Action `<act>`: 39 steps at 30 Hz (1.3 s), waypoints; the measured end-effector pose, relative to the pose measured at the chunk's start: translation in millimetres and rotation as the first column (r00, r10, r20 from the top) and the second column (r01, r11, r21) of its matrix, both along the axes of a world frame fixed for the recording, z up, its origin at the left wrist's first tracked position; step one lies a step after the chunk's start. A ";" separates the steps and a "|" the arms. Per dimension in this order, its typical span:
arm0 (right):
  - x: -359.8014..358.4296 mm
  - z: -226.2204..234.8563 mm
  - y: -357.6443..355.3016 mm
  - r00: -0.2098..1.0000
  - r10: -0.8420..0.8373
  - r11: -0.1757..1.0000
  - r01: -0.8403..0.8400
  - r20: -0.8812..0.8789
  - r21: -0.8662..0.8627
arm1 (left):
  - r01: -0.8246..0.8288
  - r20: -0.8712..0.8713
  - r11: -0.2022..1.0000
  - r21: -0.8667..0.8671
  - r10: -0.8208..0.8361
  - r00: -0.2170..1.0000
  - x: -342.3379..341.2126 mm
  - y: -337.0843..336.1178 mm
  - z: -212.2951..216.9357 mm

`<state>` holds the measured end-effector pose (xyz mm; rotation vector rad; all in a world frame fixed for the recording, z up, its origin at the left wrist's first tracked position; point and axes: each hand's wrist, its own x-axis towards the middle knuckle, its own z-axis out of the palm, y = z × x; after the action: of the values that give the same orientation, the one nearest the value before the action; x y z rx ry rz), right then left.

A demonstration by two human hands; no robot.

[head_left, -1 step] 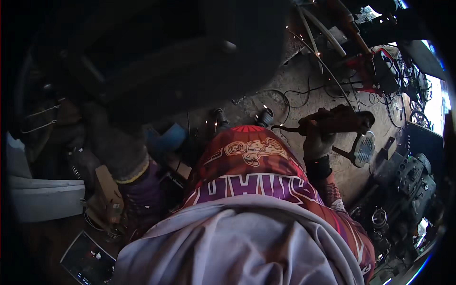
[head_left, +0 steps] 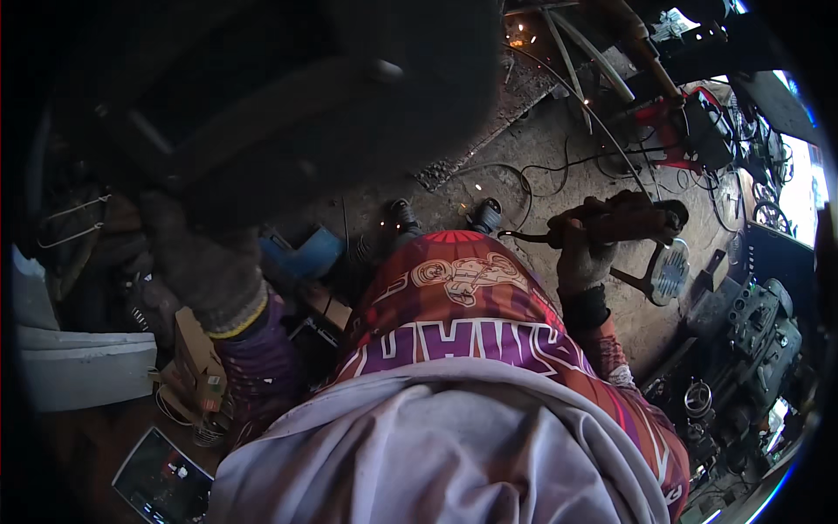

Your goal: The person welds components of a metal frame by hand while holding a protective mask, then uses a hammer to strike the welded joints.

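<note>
My left hand, in a grey knitted glove with a yellow cuff, grips the lower edge of a black hand-held welding mask; its fingers are partly lost in the dark. The mask fills the upper left and hides much of the work behind it. On the right, my right hand is closed round a reddish-brown electrode holder. From the holder a long thin welding rod runs up and left to a metal worktop, where orange sparks glow near its tip.
Pale bars and a red clamp-like frame stand at the upper right. Black cables curl over the floor. A blue object lies near my feet, cardboard boxes at left, and a grey machine part at right.
The welding mask has shifted up and to the left with my left hand, uncovering the worktop's edge and brighter sparks. My right hand and the electrode holder stay nearly in place.
</note>
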<state>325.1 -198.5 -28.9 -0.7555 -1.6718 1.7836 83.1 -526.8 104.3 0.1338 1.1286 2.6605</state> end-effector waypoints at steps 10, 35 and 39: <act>2.6 -2.0 -6.5 0.996 0.004 0.997 0.003 0.086 -0.075 | -0.572 -0.041 0.760 -0.309 0.591 0.806 -17.0 10.7 27.5; -4.4 -8.9 -12.1 0.986 0.075 0.994 -0.061 0.152 -0.094 | -0.502 -0.082 0.791 -0.350 0.508 0.858 -6.0 22.4 19.0; -2.4 -9.4 -8.7 0.982 0.123 0.974 -0.092 0.142 -0.209 | -0.488 -0.075 0.803 -0.342 0.494 0.866 -9.4 14.6 16.5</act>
<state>322.7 -207.2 -38.3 -0.9280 -1.6746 2.0392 73.8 -512.3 120.8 -0.2930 1.8232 2.8014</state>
